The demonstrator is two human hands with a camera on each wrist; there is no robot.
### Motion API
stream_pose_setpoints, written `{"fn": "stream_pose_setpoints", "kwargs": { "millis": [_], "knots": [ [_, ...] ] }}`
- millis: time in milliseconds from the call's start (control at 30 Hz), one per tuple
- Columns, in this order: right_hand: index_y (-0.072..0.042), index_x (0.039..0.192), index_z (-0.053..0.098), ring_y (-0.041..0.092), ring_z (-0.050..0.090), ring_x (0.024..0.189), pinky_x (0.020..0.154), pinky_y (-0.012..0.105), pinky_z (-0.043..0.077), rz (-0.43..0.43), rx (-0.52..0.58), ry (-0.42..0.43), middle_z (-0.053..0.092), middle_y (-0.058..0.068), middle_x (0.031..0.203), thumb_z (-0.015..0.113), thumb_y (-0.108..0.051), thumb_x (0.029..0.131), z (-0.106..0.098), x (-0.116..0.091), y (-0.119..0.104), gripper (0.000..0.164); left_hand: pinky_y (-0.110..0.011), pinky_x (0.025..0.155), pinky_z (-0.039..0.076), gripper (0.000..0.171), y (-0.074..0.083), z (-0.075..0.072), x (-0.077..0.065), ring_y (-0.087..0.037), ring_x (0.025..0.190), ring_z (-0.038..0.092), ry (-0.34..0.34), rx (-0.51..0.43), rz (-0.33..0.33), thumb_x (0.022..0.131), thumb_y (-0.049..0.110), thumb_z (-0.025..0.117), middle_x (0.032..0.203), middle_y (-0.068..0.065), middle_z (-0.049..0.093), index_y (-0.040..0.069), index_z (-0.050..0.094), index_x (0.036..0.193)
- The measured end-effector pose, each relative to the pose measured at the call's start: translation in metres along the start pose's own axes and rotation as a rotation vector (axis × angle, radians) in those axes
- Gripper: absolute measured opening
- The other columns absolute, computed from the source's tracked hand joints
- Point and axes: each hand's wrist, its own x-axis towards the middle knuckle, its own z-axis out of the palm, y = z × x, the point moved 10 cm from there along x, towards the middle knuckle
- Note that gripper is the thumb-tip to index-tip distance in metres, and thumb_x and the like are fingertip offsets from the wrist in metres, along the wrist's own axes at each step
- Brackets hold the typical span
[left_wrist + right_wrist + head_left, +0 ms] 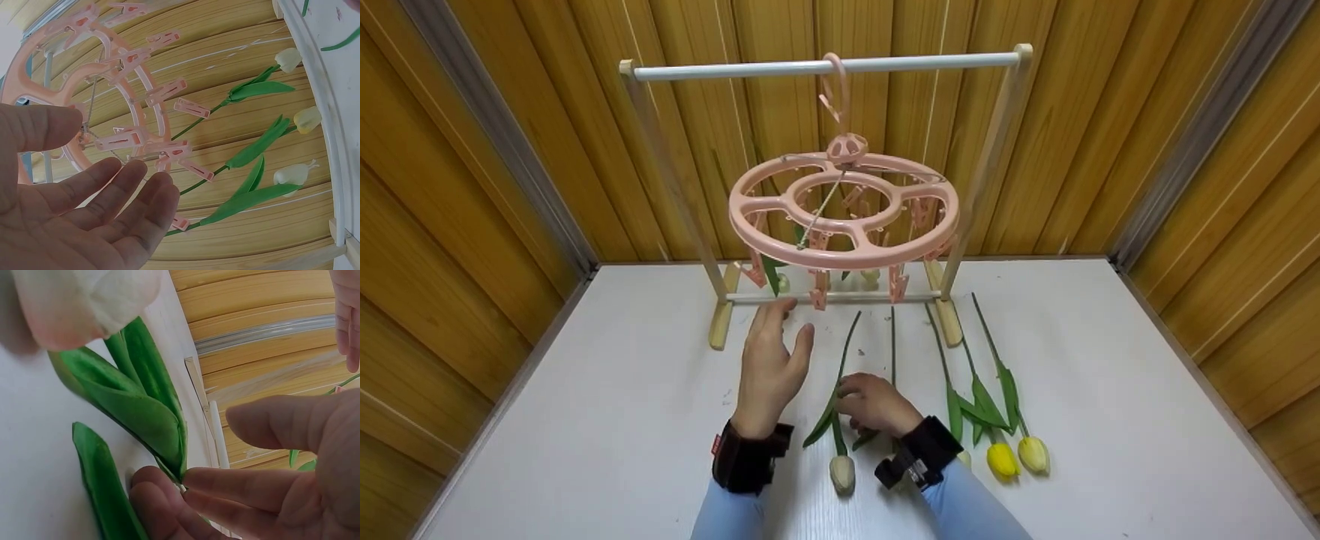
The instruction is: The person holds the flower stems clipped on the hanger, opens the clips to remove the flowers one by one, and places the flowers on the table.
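Observation:
My right hand [879, 405] reaches low over the table, thumb apart from the fingers. Its fingertips are right at the stem of a white tulip [842, 474], close to the base of the green leaves [140, 405]. Another tulip lies partly hidden under the right hand and wrist. My left hand [771, 367] is raised, empty, with thumb and fingers spread, just below the front left of a round pink clip hanger [847, 256]. In the left wrist view, several pale tulips [288, 59] hang blossom down from pink clips [193, 108].
The hanger hooks over the white top rail [720, 71] of a wooden stand. The stand's feet [720, 326] rest on the white table [607, 420]. To the right lie more tulips, including a yellow one [1003, 460] and a pale yellow one [1033, 454]. Wood-patterned panels [465, 247] enclose the table.

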Motion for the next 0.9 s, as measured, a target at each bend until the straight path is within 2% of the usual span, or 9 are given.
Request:
{"fn": "stream_pose_setpoints", "kwargs": {
  "millis": [167, 300, 467, 633, 733, 900],
  "knots": [
    [0.002, 0.112, 0.075, 0.026, 0.072, 0.071, 0.069, 0.032, 0.057, -0.006, 0.003, -0.001, 0.058, 0.025, 0.141, 0.065, -0.019, 0.095, -0.002, 0.000, -0.001, 0.029, -0.054, 0.095, 0.053, 0.033, 0.000, -0.003, 0.000, -0.038, 0.115, 0.063, 0.017, 0.010, 0.007, 0.094, 0.003, 0.070, 0.124, -0.023, 0.064, -0.006, 0.063, 0.125],
    [0.004, 0.121, 0.071, 0.027, 0.073, 0.074, 0.077, 0.037, 0.058, -0.023, 0.003, 0.021, 0.058, 0.026, 0.141, 0.066, -0.020, 0.096, -0.011, -0.003, -0.004, 0.035, -0.052, 0.091, 0.055, 0.031, 0.001, -0.009, 0.000, -0.036, 0.112, 0.064, 0.047, 0.002, 0.021, 0.093, 0.002, 0.070, 0.120, -0.023, 0.065, -0.006, 0.063, 0.122],
    [0.009, 0.130, 0.065, 0.038, 0.073, 0.084, 0.073, 0.041, 0.060, -0.056, 0.079, 0.005, 0.053, 0.030, 0.145, 0.064, -0.018, 0.098, -0.025, -0.012, -0.014, 0.042, -0.051, 0.088, 0.055, 0.029, 0.002, -0.019, 0.001, -0.034, 0.108, 0.065, 0.111, -0.025, 0.033, 0.093, 0.001, 0.069, 0.117, -0.023, 0.065, -0.006, 0.065, 0.121],
    [0.007, 0.133, 0.063, 0.035, 0.071, 0.089, 0.074, 0.033, 0.058, -0.148, 0.111, 0.010, 0.048, 0.032, 0.150, 0.062, -0.019, 0.100, -0.047, -0.027, -0.031, 0.042, -0.050, 0.084, 0.055, 0.027, 0.001, -0.029, 0.001, -0.034, 0.104, 0.064, 0.189, -0.054, 0.044, 0.091, -0.005, 0.067, 0.113, -0.021, 0.066, -0.007, 0.066, 0.118],
    [0.006, 0.135, 0.063, 0.028, 0.071, 0.090, 0.075, 0.029, 0.056, -0.221, 0.106, 0.022, 0.050, 0.031, 0.148, 0.062, -0.019, 0.102, -0.061, -0.037, -0.043, 0.041, -0.049, 0.083, 0.055, 0.026, -0.001, -0.033, 0.002, -0.034, 0.104, 0.064, 0.223, -0.072, 0.039, 0.090, -0.006, 0.066, 0.112, -0.019, 0.066, -0.006, 0.067, 0.116],
    [0.004, 0.134, 0.063, 0.028, 0.069, 0.097, 0.078, 0.027, 0.055, -0.298, 0.067, 0.061, 0.056, 0.028, 0.144, 0.063, -0.017, 0.103, -0.079, -0.053, -0.061, 0.038, -0.047, 0.083, 0.054, 0.026, -0.005, -0.038, 0.002, -0.031, 0.104, 0.063, 0.266, -0.098, 0.016, 0.089, -0.007, 0.065, 0.112, -0.018, 0.063, -0.006, 0.067, 0.115]
  ]
}}
